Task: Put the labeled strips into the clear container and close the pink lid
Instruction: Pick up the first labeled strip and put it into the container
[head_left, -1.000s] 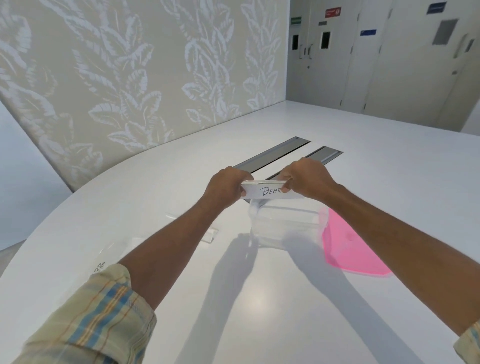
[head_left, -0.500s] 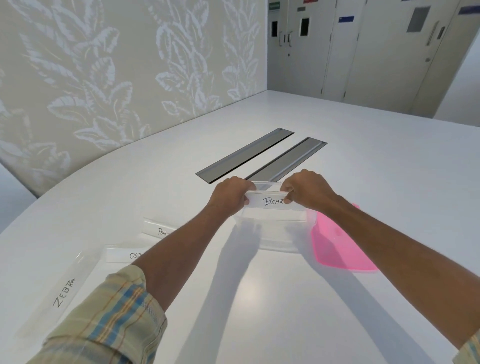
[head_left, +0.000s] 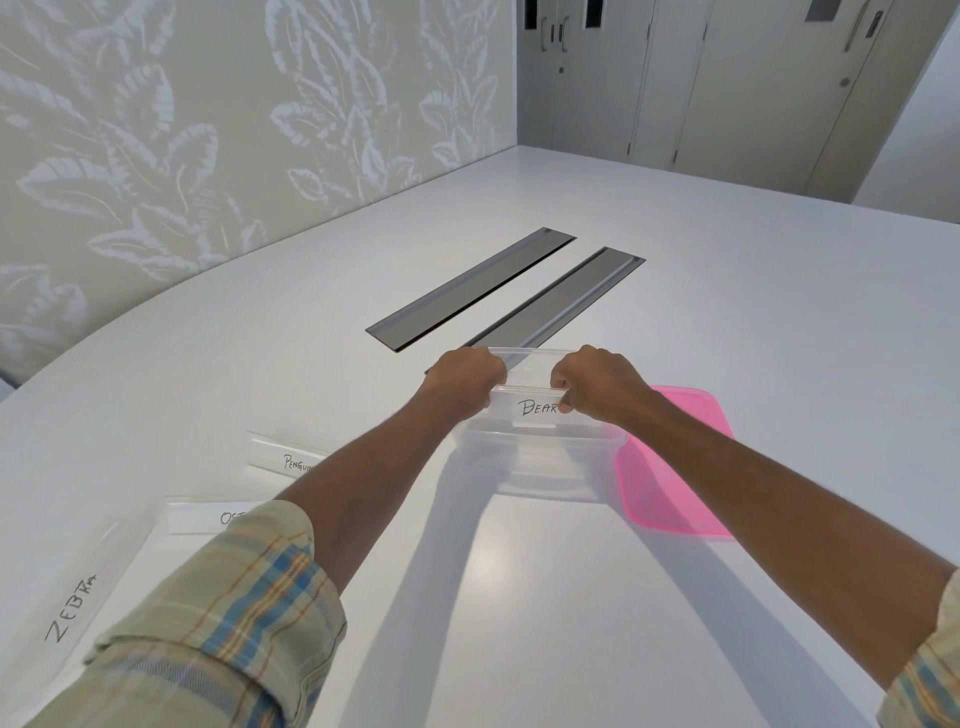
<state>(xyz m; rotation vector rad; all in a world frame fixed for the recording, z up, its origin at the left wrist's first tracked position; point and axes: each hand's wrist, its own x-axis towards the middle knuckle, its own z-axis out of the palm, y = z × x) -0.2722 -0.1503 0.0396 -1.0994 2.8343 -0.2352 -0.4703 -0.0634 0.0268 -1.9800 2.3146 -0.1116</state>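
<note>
A white strip marked BEAR (head_left: 524, 404) is pinched at its two ends by my left hand (head_left: 462, 376) and my right hand (head_left: 595, 382). It sits level with the open top of the clear container (head_left: 540, 462), partly inside the rim. The pink lid (head_left: 670, 462) lies flat on the table, touching the container's right side. Three more strips lie on the table to the left: PENGUIN (head_left: 283, 457), one starting OS (head_left: 208, 517) partly under my sleeve, and ZEBRA (head_left: 72, 605).
Two long grey cable hatches (head_left: 467, 286) are set into the white table (head_left: 519, 597) just behind the container. A leaf-patterned wall runs along the left. Cupboard doors stand at the far end.
Both hands have lowered the BEAR strip from above the container down to its rim. The camera tilted down, bringing the three strips on the left into view.
</note>
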